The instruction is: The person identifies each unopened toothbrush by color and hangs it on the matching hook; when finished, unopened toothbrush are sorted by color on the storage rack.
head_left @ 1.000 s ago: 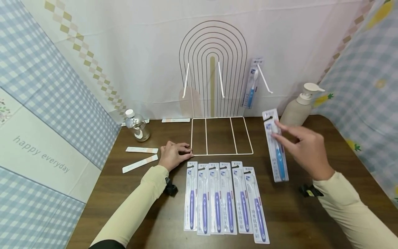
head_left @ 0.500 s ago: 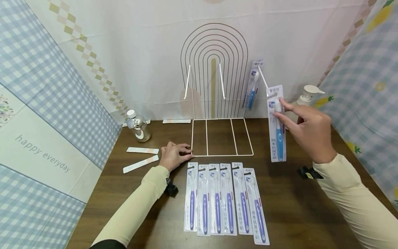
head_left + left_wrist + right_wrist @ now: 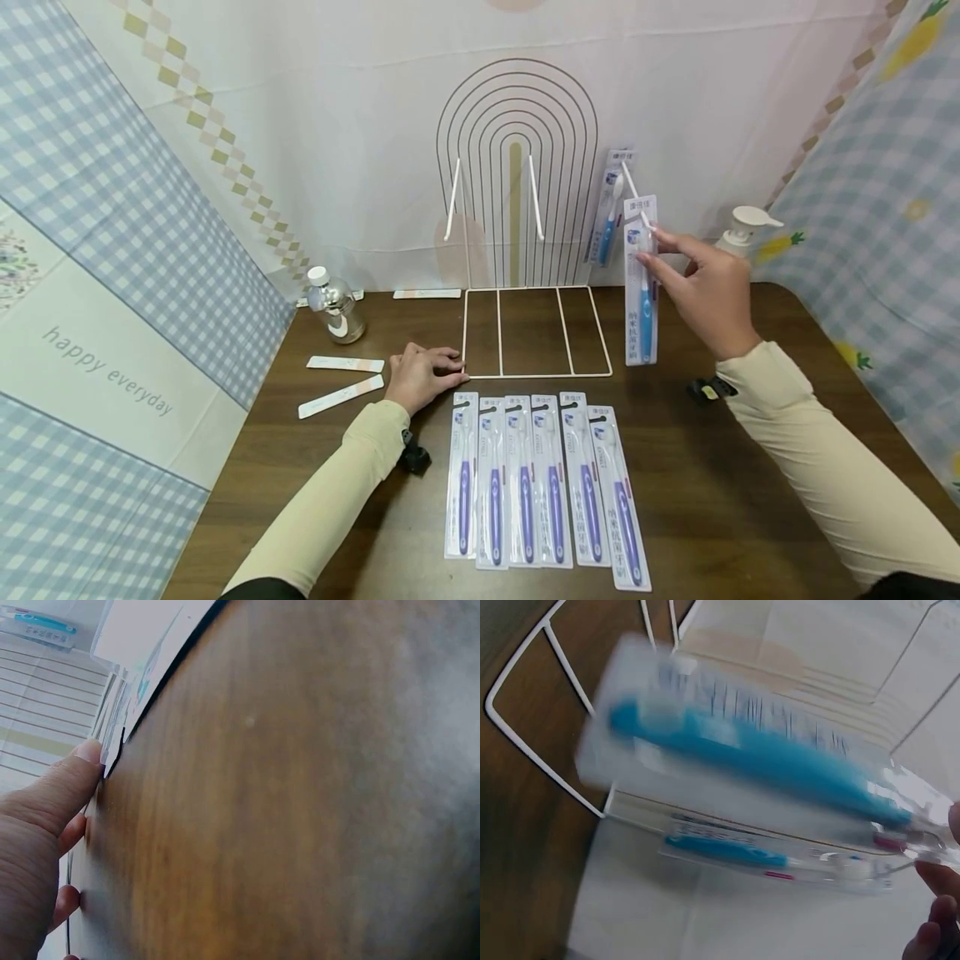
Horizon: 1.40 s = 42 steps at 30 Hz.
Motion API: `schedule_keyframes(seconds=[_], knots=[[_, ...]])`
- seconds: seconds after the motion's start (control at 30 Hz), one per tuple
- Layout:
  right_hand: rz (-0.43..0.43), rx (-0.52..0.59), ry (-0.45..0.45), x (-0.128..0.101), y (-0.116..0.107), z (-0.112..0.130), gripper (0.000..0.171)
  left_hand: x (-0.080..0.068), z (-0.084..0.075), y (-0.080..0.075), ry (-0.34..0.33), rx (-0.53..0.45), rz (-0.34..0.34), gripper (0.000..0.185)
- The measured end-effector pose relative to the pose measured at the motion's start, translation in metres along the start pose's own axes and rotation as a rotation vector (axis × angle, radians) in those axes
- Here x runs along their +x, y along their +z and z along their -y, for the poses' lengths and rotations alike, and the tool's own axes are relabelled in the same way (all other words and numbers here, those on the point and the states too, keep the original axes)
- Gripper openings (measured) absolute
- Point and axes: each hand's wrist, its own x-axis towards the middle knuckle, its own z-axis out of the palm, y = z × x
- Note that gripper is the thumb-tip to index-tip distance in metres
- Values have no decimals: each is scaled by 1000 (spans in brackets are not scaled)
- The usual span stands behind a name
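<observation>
Holding a blue toothbrush pack point(image 3: 641, 283) upright, your right hand point(image 3: 701, 287) pinches it near the top between thumb and fingers, right at the tip of the rack's point(image 3: 517, 217) right-hand hook point(image 3: 633, 193). One pack point(image 3: 609, 208) hangs on that hook already, behind yours. Your left hand point(image 3: 423, 375) lies flat, fingers relaxed, pressing the front left corner of the rack's base frame point(image 3: 534, 330); nothing gripped there.

Risks from here:
- The hang hole is small and can't be seen from the head view, and the wrist view is blurred. Miss the hook tip and the pack bends or slips out of a light pinch onto the worktop point(image 3: 697, 500).
- Pushing hard against the hook could tip or shove the rack back; keep that left hand down.
- Nudging the hung pack may knock it off the hook.
- The pump bottle point(image 3: 738, 233), just right of the rack, sits close behind your wrist; a wide swing could topple it.
</observation>
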Motion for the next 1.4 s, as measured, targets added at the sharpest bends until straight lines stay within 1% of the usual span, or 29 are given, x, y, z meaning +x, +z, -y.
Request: schedule_keyframes(seconds=[0.07, 0.27, 0.43, 0.53, 0.6, 0.73, 0.83, 0.9, 1.03, 1.1, 1.17, 1.27, 1.4], knots=[[-20, 20, 29, 4, 11, -5, 40, 0, 1, 0, 1, -1, 0, 24], [-67, 27, 105, 21, 45, -23, 38, 0, 2, 2, 6, 1, -18, 23], [-87, 21, 145, 40, 65, -40, 36, 0, 0, 4, 16, 1, -20, 22], [-90, 10, 174, 47, 73, -49, 36, -1, -2, 4, 13, 4, -14, 23], [-93, 14, 211, 50, 77, -52, 36, -1, -3, 4, 10, 7, -13, 23], [-102, 14, 272, 51, 82, -55, 37, -1, -3, 4, -7, 13, -4, 23], [-104, 7, 275, 51, 82, -54, 40, 0, -2, 4, -15, 10, 1, 23], [-105, 4, 260, 49, 79, -51, 43, 0, -2, 3, -15, 8, -2, 23], [-118, -2, 250, 38, 66, -41, 43, 0, -1, 2, -7, 4, -11, 22], [-119, 5, 234, 28, 59, -37, 39, 0, 0, 2, -1, 6, -11, 23], [-99, 16, 207, 16, 53, -33, 34, 0, 0, 2, 2, 8, -13, 23], [-16, 52, 165, -4, 45, -27, 27, 0, 1, 2, -2, 10, -17, 23], [167, 77, 158, -41, 33, -17, 18, 1, 1, 2, -4, 9, -15, 23]])
